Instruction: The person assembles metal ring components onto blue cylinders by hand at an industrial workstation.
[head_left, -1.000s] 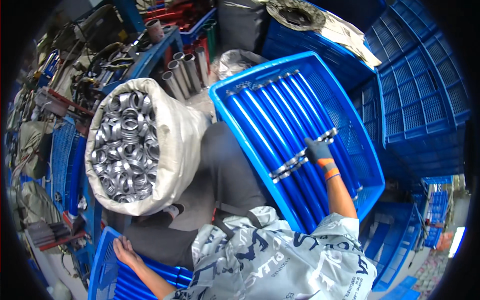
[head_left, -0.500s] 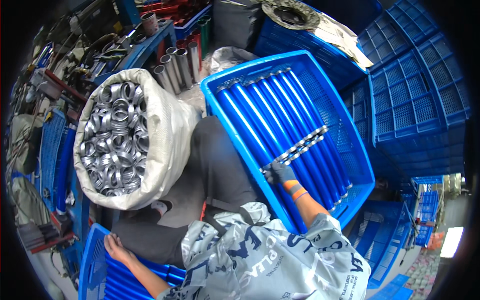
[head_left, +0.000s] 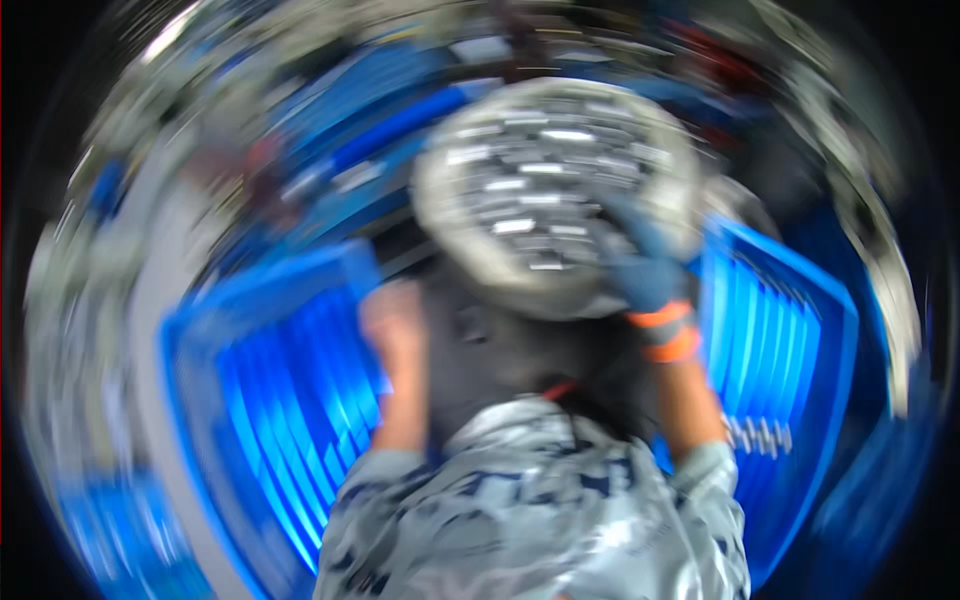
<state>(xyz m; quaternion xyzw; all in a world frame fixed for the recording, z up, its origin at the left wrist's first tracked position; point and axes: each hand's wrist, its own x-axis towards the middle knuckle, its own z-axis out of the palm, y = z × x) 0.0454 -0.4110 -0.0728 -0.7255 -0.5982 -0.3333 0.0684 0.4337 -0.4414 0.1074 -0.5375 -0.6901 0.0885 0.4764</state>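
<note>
Motion smears the whole head view. My right hand (head_left: 642, 262), in a dark grey-blue glove with an orange band at the wrist, reaches over the near right part of a whitish woven sack (head_left: 440, 205). Silvery metal rings (head_left: 545, 190) fill the sack; whether the glove touches them or holds any is too blurred to tell. My bare left hand (head_left: 395, 318) is by the inner edge of the left blue crate (head_left: 185, 400), its fingers smeared. Long shiny blue tubes (head_left: 280, 400) lie side by side in that crate.
On my right stands another blue crate (head_left: 848, 370) with blue tubes (head_left: 750, 325), a row of silvery ends across them. My dark-trousered legs lie between the crates, below the sack. Blurred blue and red shapes lie beyond the sack.
The view has swung left, bringing the sack to the middle. My right hand has left the tubes in the right crate and come over the sack. My left hand stays by the left crate's edge.
</note>
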